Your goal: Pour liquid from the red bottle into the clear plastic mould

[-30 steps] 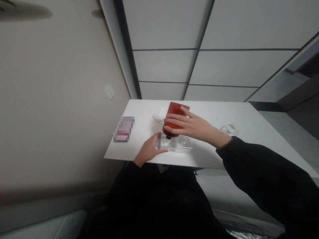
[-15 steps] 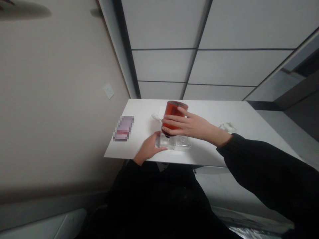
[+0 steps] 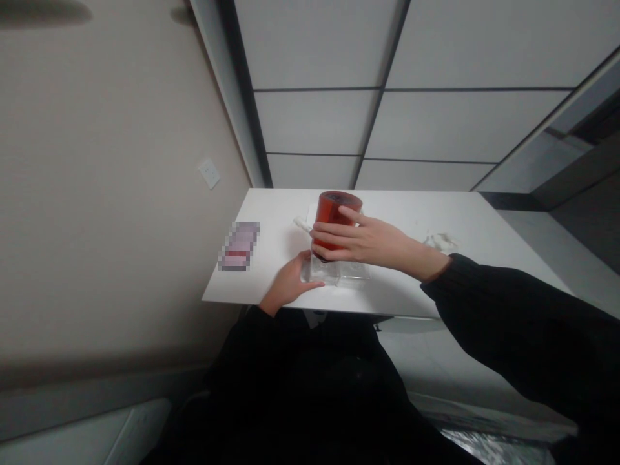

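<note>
My right hand (image 3: pixel 371 242) is wrapped round a red see-through bottle (image 3: pixel 333 208), tilted with its broad end up and away from me and its narrow end low. Right under that narrow end lies a clear plastic box (image 3: pixel 356 272), which looks split into sections. My left hand (image 3: pixel 289 283) grips the left end of the box, thumb along the near side and fingers on the far side. The bottle and my right fingers hide part of the box, and I cannot see whether anything flows out.
A white table (image 3: pixel 271 210) carries everything. Crumpled white tissue (image 3: pixel 442 242) lies to the right, and a small white object (image 3: pixel 303 225) sticks out left of the bottle. A blurred pinkish item (image 3: pixel 241 245) rests near the left edge. Walls stand behind and to the left.
The bottle stands a little more upright, its lower end now closer to the box. My left hand keeps its hold on the box. The whole view has shifted slightly.
</note>
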{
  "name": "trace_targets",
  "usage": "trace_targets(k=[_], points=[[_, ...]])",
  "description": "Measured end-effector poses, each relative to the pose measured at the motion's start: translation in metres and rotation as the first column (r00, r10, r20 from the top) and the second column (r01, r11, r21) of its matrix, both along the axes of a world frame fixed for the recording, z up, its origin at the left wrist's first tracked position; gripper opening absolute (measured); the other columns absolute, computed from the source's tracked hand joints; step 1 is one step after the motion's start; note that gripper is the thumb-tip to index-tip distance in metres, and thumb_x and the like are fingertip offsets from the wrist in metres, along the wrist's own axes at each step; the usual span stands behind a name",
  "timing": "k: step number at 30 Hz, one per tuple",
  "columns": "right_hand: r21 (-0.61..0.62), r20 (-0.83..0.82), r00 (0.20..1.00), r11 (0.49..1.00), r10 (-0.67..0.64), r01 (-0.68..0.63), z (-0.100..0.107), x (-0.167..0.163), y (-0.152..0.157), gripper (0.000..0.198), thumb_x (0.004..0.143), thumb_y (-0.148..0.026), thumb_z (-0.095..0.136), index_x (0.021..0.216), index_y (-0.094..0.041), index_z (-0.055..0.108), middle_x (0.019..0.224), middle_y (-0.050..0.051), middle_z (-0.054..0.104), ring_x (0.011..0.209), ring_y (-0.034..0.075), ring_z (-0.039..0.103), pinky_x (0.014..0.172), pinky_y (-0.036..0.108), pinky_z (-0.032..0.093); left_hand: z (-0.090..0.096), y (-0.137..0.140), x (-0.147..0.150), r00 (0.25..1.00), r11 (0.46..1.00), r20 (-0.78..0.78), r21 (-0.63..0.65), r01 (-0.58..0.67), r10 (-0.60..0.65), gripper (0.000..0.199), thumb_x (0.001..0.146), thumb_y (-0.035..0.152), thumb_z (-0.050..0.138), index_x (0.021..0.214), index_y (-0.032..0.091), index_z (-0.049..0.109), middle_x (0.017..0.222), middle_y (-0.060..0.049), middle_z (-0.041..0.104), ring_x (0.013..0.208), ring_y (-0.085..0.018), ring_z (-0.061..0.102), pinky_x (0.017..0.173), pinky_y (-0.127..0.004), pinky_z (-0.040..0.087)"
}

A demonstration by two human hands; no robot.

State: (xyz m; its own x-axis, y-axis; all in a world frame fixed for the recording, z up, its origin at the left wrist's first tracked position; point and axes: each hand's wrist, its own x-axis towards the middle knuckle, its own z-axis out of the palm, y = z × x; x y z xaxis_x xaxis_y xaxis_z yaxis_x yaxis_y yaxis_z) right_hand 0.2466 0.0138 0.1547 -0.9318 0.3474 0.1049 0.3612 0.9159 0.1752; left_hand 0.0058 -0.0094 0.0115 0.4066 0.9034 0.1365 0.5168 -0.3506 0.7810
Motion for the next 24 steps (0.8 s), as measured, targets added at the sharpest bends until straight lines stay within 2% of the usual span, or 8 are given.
trace_targets(k=[4, 7, 10, 18, 21, 24], points=[[0.112, -0.035, 0.997, 0.991, 0.073, -0.068, -0.007, -0.001, 0.004, 0.073, 0.09, 0.018, 0.045, 0.143, -0.031, 0.057, 0.162, -0.002, 0.058, 0.154, 0.022, 0.048, 0.13, 0.059, 0.038, -0.005, 0.002, -0.001, 1.0, 1.0, 0.006, 0.005, -0.001, 0.001, 0.068, 0.083, 0.031, 0.089, 0.139, 0.02, 0.053, 0.144, -0.013, 0.066, 0.134, -0.037, 0.063, 0.118, -0.05, 0.048], [0.247, -0.084, 0.98, 0.957, 0.18, -0.154, -0.014, -0.001, 0.008, 0.065, 0.091, 0.014, 0.051, 0.14, -0.028, 0.057, 0.157, 0.0, 0.063, 0.149, 0.021, 0.056, 0.128, 0.052, 0.043, -0.009, 0.004, -0.002, 1.0, 1.0, 0.011, 0.011, 0.0, 0.0, 0.069, 0.082, 0.034, 0.09, 0.138, 0.021, 0.054, 0.143, -0.014, 0.067, 0.133, -0.037, 0.064, 0.116, -0.051, 0.049], [0.303, -0.12, 0.969, 0.938, 0.215, -0.17, -0.017, -0.001, 0.009, 0.066, 0.091, 0.011, 0.057, 0.142, -0.031, 0.054, 0.155, -0.004, 0.063, 0.148, 0.02, 0.057, 0.129, 0.049, 0.044, -0.012, 0.005, -0.002, 1.0, 1.0, 0.015, 0.02, 0.0, 0.0, 0.067, 0.084, 0.038, 0.088, 0.14, 0.024, 0.054, 0.144, -0.013, 0.067, 0.133, -0.036, 0.065, 0.116, -0.052, 0.049], [0.249, -0.073, 0.984, 0.958, 0.163, -0.14, -0.012, -0.003, 0.004, 0.065, 0.095, 0.01, 0.054, 0.142, -0.035, 0.052, 0.152, -0.007, 0.064, 0.15, 0.016, 0.053, 0.127, 0.051, 0.047, -0.01, 0.003, -0.001, 1.0, 0.998, 0.003, 0.056, 0.0, 0.0, 0.066, 0.085, 0.036, 0.086, 0.141, 0.021, 0.053, 0.142, -0.014, 0.068, 0.132, -0.037, 0.065, 0.116, -0.049, 0.049], [0.205, -0.111, 0.984, 0.972, 0.139, -0.114, -0.014, -0.001, 0.005, 0.067, 0.094, 0.012, 0.052, 0.142, -0.035, 0.055, 0.155, -0.006, 0.063, 0.151, 0.018, 0.053, 0.129, 0.052, 0.045, -0.009, 0.002, -0.002, 1.0, 0.998, -0.012, 0.055, 0.011, -0.011, 0.065, 0.088, 0.037, 0.084, 0.143, 0.02, 0.052, 0.143, -0.012, 0.066, 0.134, -0.036, 0.064, 0.117, -0.048, 0.049], [0.161, -0.205, 0.976, 0.986, 0.069, -0.035, -0.019, 0.005, 0.008, 0.064, 0.094, 0.011, 0.051, 0.139, -0.033, 0.06, 0.155, -0.003, 0.063, 0.15, 0.023, 0.054, 0.129, 0.063, 0.04, -0.008, 0.002, -0.002, 1.0, 0.999, -0.031, 0.038, 0.0, 0.001, 0.067, 0.087, 0.038, 0.085, 0.142, 0.019, 0.052, 0.14, -0.013, 0.067, 0.131, -0.037, 0.066, 0.115, -0.05, 0.051]])
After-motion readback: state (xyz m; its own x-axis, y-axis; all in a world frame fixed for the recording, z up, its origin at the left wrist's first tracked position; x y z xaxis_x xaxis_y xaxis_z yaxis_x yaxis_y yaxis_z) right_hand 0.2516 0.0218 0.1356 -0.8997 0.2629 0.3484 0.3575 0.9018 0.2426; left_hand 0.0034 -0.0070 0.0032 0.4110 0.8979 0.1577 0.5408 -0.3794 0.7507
